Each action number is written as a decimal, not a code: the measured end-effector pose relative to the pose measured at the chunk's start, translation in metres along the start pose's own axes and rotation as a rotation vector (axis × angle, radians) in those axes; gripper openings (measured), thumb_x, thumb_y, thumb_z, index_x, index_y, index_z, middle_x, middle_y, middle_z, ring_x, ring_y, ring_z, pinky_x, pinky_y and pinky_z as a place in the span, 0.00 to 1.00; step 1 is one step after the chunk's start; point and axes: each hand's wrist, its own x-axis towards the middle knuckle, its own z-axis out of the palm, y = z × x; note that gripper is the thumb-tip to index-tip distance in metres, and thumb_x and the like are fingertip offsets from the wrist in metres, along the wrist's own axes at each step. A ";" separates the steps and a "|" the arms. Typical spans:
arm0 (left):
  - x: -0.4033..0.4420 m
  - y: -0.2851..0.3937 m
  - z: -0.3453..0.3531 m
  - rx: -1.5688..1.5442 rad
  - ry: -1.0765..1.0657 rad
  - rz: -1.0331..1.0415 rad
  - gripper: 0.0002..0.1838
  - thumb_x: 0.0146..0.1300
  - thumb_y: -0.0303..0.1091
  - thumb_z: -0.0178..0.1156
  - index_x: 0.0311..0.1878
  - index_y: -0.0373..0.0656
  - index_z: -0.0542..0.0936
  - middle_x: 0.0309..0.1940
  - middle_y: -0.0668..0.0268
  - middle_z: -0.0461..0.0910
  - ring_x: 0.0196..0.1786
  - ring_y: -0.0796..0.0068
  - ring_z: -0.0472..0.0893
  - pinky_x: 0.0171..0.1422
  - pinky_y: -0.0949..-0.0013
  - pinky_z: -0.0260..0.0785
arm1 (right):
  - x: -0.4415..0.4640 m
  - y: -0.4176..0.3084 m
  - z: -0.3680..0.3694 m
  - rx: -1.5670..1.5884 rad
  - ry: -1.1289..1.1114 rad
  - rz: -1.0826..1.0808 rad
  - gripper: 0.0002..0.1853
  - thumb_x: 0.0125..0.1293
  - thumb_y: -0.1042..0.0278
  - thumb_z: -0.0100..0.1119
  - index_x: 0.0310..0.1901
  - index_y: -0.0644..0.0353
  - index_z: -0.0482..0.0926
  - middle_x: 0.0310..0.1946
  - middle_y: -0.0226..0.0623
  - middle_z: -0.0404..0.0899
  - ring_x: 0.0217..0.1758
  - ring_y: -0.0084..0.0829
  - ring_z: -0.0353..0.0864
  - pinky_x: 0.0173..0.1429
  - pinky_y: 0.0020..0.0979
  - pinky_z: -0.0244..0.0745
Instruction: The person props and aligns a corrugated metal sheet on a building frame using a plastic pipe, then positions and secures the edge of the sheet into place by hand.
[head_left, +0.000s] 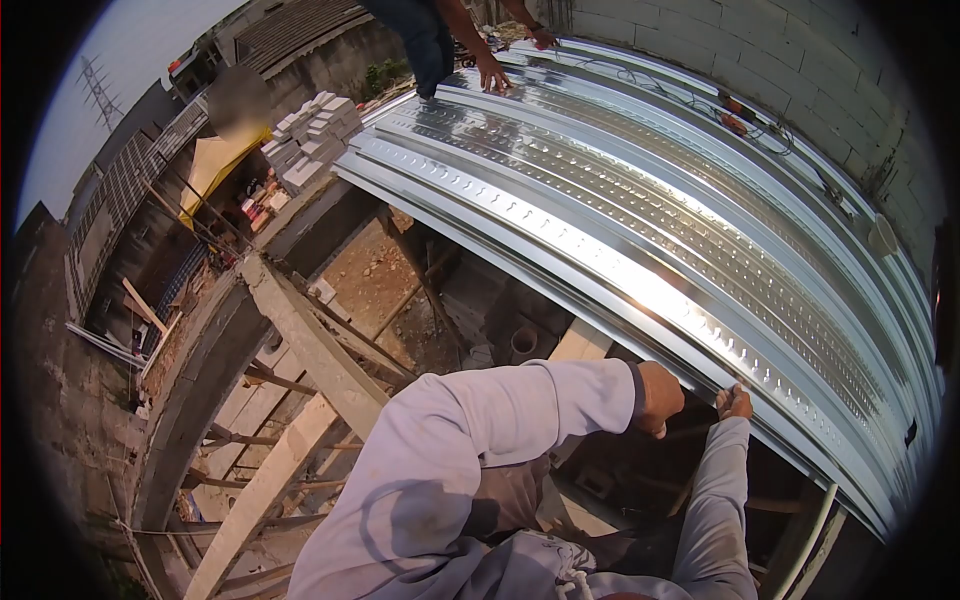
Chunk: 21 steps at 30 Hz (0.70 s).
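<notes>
Shiny ribbed metal decking sheets (pixel 600 200) with rows of small embossed marks lie side by side across the opening. At their near edge, my left hand (pixel 660 398) is closed, fingers curled downward, and what it holds is hidden. Just right of it, my right hand (pixel 735 402) is closed at the lip of the nearest decking sheet, its fingers bent against the edge. Both arms wear light grey sleeves. At the far end, another person's hand (pixel 492 74) rests spread on the decking, with a second hand (pixel 543 39) beyond it.
Below the near edge drops an open space with timber props. A concrete beam (pixel 310 340) and a wooden plank (pixel 265 490) cross at left. Grey blocks (pixel 312 140) are stacked beyond. A cable and an orange tool (pixel 733 124) lie near the block wall (pixel 740 45).
</notes>
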 end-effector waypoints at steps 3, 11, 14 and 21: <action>-0.001 0.001 -0.001 0.000 -0.007 -0.001 0.18 0.48 0.47 0.57 0.34 0.41 0.76 0.30 0.58 0.77 0.39 0.60 0.76 0.40 0.64 0.68 | 0.002 0.001 -0.001 -0.001 -0.012 -0.006 0.09 0.56 0.63 0.50 0.30 0.61 0.72 0.24 0.38 0.72 0.24 0.32 0.74 0.26 0.28 0.70; 0.000 0.000 0.000 -0.001 -0.018 -0.002 0.18 0.49 0.47 0.56 0.35 0.41 0.76 0.31 0.58 0.77 0.39 0.60 0.76 0.41 0.64 0.67 | 0.011 0.004 -0.004 0.024 -0.034 0.011 0.09 0.56 0.63 0.50 0.29 0.61 0.71 0.24 0.39 0.73 0.24 0.32 0.74 0.26 0.28 0.70; 0.000 0.000 -0.001 -0.001 -0.030 -0.010 0.18 0.49 0.47 0.56 0.35 0.42 0.76 0.32 0.58 0.77 0.40 0.60 0.76 0.42 0.64 0.67 | 0.006 0.003 -0.003 0.011 -0.037 0.003 0.10 0.56 0.62 0.50 0.29 0.61 0.71 0.23 0.38 0.73 0.24 0.32 0.74 0.27 0.28 0.69; 0.002 0.000 0.000 0.001 -0.044 -0.015 0.19 0.49 0.48 0.56 0.37 0.42 0.75 0.33 0.58 0.77 0.40 0.61 0.75 0.42 0.64 0.67 | 0.001 0.001 -0.002 0.005 -0.030 0.004 0.10 0.56 0.62 0.50 0.29 0.61 0.71 0.24 0.39 0.73 0.25 0.32 0.74 0.28 0.28 0.70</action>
